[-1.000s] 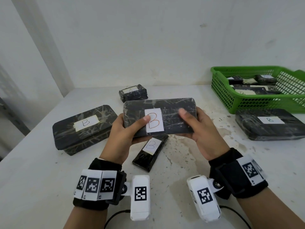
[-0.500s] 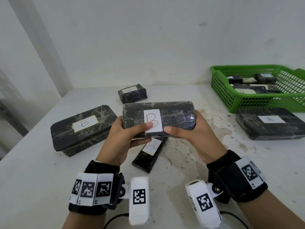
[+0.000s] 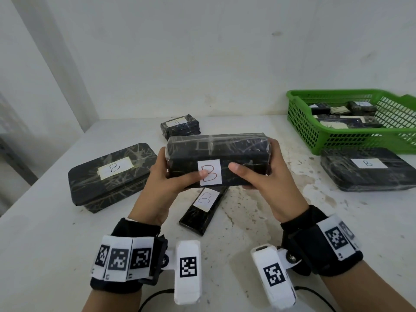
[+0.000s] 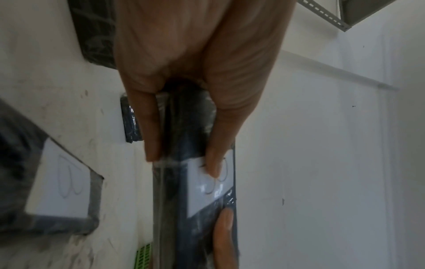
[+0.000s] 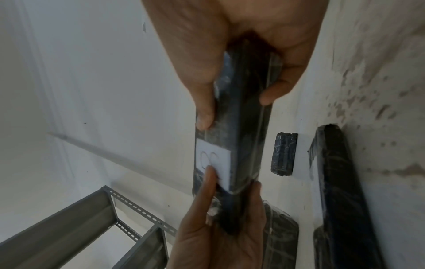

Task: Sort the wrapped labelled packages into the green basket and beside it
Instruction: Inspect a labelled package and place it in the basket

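Observation:
Both my hands hold a black wrapped package [image 3: 238, 152] with a white "B" label above the table's middle. My left hand [image 3: 171, 176] grips its left end, thumb on the label; my right hand [image 3: 258, 174] grips the right end. The wrist views show this package [image 4: 197, 191] [image 5: 241, 145] pinched between thumb and fingers. On the table lie a slim "B" package [image 3: 202, 210], a big "B" package [image 3: 110, 176] at the left, a small package [image 3: 180, 127] behind, and another "B" package [image 3: 369, 167] in front of the green basket [image 3: 315, 131].
The green basket at the back right holds several wrapped packages [image 3: 344, 115]. A white wall stands behind the stained white table [image 3: 258, 221]. A grey metal shelf frame [image 5: 69, 227] shows in the right wrist view.
The held package has tilted, its top edge leaning away so the label now faces me on the front side. Both thumbs have shifted toward the label.

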